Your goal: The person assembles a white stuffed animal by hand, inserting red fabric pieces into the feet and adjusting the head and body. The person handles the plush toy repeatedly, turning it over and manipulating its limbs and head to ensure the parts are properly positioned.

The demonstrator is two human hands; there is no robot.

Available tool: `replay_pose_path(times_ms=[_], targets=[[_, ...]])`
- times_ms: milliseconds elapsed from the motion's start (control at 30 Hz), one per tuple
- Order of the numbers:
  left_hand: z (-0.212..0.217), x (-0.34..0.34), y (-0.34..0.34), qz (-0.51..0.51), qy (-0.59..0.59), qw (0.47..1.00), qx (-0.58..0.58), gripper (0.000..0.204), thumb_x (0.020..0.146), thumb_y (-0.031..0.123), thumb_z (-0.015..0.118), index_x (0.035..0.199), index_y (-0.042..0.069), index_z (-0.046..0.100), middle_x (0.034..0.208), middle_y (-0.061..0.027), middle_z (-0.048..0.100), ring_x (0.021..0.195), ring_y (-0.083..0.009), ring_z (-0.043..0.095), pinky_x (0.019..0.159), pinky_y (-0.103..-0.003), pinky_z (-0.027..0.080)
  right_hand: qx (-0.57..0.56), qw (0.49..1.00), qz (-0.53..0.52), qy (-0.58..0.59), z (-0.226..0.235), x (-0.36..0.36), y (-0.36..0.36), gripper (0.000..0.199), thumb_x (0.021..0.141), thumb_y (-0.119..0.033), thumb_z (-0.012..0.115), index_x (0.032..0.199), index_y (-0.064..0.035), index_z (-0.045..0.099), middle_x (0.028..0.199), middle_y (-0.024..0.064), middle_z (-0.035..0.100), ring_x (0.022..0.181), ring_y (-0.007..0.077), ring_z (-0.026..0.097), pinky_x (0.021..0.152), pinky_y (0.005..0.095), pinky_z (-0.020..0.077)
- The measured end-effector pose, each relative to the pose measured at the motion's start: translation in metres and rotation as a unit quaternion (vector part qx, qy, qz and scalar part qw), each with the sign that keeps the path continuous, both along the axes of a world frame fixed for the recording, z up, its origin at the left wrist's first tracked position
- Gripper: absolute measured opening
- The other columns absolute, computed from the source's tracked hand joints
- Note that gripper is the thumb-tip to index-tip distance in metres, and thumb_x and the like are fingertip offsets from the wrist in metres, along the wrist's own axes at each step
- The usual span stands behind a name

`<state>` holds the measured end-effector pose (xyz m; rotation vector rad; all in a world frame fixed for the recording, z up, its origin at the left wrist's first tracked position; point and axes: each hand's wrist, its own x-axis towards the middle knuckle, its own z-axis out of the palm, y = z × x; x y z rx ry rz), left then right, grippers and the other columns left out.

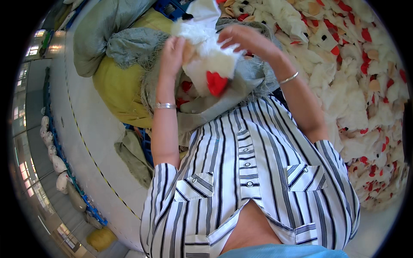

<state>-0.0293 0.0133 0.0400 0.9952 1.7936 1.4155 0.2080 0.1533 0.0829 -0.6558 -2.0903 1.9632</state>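
So I've got one white plush toy (206,51) up in front of my chest, over the open grey sack (241,86). My left hand (173,56) has its grip wrapped around the toy's left side, my right hand (245,41) is curled over the top with the fingers pinching at the fabric. Looks to me like I'm mid-check or working the stuffing, its red bit (216,82) hanging down toward me. Next move probably needs a firm pinch from the right while the left keeps the body steady. Room-wise: a big heap of the same toys (361,86) crowds my right, a yellow bag (116,86) sits left of the sack, and the pale floor (86,142) further left is open.
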Motion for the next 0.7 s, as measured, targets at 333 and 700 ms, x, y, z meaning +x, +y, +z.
replay_pose_path(times_ms=[333, 700], targets=[[-0.052, 0.037, -0.047, 0.011, -0.014, 0.995, -0.102, 0.048, 0.093, 0.029, 0.065, 0.127, -0.002, 0.052, 0.119, -0.012, 0.063, 0.106, -0.0171, 0.06, 0.091, -0.031, 0.048, 0.412, 0.91, 0.015, -0.046, -0.042, -0.005, -0.068, 0.068, 0.072, -0.027, 0.077, 0.133, -0.0098, 0.051, 0.123, 0.0171, 0.056, 0.109, 0.0343, 0.059, 0.093, 0.0401, 0.0489], [-0.056, 0.045, -0.062, -0.037, 0.012, 0.997, -0.066, 0.051, 0.084, 0.025, 0.073, 0.124, -0.004, 0.057, 0.115, -0.0149, 0.067, 0.1, -0.0213, 0.066, 0.088, -0.033, 0.051, 0.145, 0.928, -0.267, 0.217, -0.017, 0.008, 0.02, 0.013, 0.094, -0.011, 0.06, 0.101, -0.0022, 0.066, 0.087, 0.0047, 0.066, 0.075, 0.0116, 0.061, 0.067, 0.0248, 0.0501]])
